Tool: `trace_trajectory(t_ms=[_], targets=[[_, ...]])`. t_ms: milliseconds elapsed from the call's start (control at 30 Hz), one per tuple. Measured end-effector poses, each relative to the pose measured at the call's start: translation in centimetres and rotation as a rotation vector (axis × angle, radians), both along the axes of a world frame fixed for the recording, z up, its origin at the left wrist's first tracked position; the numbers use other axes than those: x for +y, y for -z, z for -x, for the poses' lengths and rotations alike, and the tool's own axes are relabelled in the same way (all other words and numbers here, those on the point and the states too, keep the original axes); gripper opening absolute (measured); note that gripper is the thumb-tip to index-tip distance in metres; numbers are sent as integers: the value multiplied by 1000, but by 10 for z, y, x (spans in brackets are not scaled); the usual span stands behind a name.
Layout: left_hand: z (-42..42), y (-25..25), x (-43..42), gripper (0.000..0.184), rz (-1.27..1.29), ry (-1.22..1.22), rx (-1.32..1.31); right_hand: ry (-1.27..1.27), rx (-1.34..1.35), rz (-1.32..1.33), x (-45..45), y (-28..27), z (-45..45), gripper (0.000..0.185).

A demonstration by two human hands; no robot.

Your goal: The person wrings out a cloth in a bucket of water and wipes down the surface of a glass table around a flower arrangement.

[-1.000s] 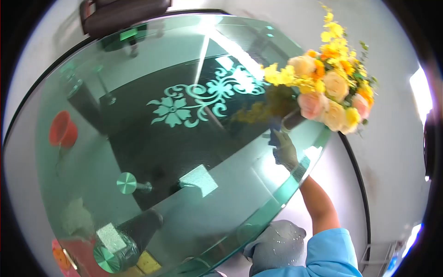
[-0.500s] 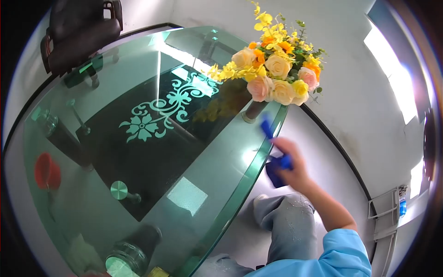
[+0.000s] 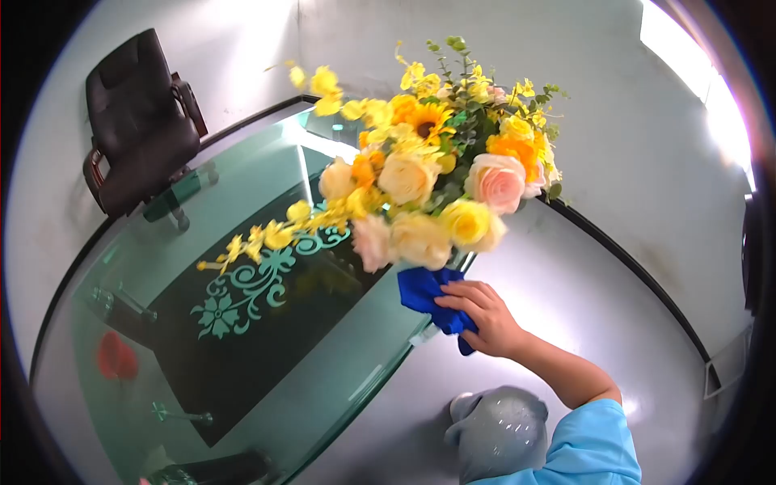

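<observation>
by table edge (image 3: 368, 391) | right hand (image 3: 493, 322) clamped on blue cloth (image 3: 420, 291) | left hand unseen | open floor (image 3: 594, 339) alongside

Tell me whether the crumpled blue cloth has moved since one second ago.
Yes: judged against the edge of the green-tinted glass table, the crumpled blue cloth has come outward, from behind the glass to in front of that edge.

One cloth (image 3: 422, 293), one bouquet (image 3: 411, 178), one chair (image 3: 142, 117)

Matt, rumpled cloth (image 3: 424, 293); smooth, glossy glass tabletop (image 3: 335, 364); chair (image 3: 133, 101) possibly of smooth leather.
</observation>
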State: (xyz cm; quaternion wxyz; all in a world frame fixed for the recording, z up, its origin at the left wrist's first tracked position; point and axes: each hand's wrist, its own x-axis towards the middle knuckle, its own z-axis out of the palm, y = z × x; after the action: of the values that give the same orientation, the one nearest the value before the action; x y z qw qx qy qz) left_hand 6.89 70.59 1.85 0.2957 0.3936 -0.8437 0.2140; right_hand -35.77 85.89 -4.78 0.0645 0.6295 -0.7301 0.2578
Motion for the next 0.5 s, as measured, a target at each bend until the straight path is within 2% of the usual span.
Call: trace_trajectory(t_ms=[33, 133, 167, 233, 300, 333, 367, 433, 500], targets=[[27, -14, 2, 25, -3, 50, -71, 12, 1, 15, 11, 3, 17, 54], [128, -35, 2, 29, -46, 286, 42, 174, -392, 161, 38, 36, 78, 33], [166, -42, 5, 35, -90, 341, 118, 277, -666, 192, 44, 52, 104, 27], [235, -65, -1, 27, -103, 450, 111, 356, -1100, 368, 51, 67, 156, 20], [306, -86, -8, 41, -53, 628, 60, 334, -988, 574, 48, 65, 192, 17], [340, -93, -10, 40, -32, 684, 36, 351, -1117, 514, 51, 54, 203, 16], [374, -98, -13, 39, -11, 747, 13, 400, -961, 457, 53, 61, 222, 17], [439, -101, -21, 38, -26, 838, -4, 338, -1123, 491, 52, 61, 240, 17], [493, -96, -28, 41, -141, 897, -50, 337, -1163, 514, 60, 76, 261, 17]])
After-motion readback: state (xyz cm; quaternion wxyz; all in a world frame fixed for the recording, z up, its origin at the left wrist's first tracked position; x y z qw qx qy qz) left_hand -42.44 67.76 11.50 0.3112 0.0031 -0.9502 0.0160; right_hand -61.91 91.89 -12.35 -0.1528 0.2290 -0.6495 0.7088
